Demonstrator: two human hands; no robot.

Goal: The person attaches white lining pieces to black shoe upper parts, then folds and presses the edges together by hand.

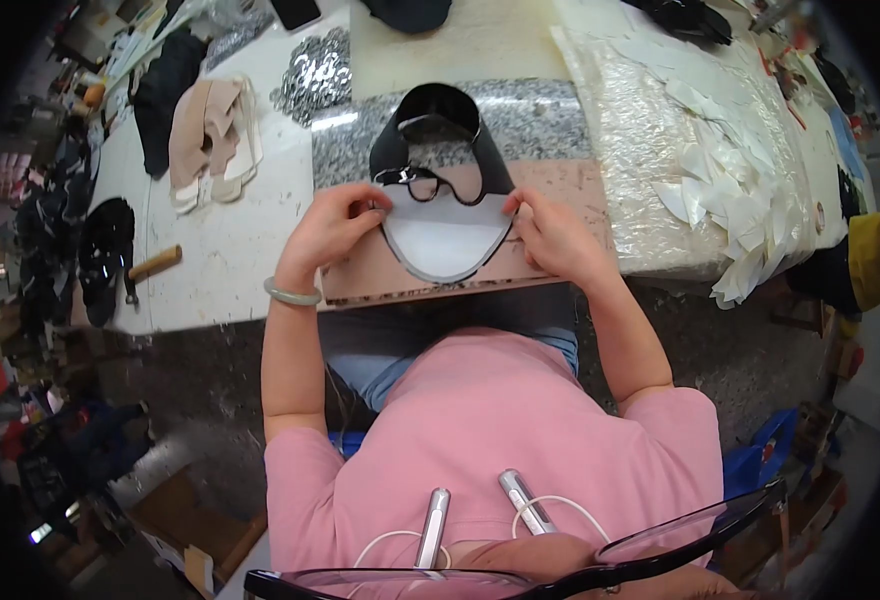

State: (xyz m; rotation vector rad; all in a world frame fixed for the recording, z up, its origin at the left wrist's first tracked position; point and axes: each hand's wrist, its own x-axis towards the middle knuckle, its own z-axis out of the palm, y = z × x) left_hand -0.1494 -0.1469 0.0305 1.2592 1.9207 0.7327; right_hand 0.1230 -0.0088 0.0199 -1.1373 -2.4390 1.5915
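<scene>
A black shoe upper (438, 110) lies on the work board, its rounded heel end pointing away from me. Over its near end is a white curved lining piece (450, 235) with a grey-black edge. My left hand (338, 228) pinches the upper left corner of this white piece between thumb and fingers. At the opposite corner my right hand (552, 232) holds the edge with its fingers closed. A small buckle or metal trim (392, 177) shows on the black upper, just above the white piece.
The pinkish board (560, 190) lies by a speckled stone slab (345, 150). Left are metal pieces (317, 75), beige cut parts (205, 135) and a hammer (155, 264). White scraps (705, 170) lie on plastic wrap at right. A phone (298, 12) is at the back.
</scene>
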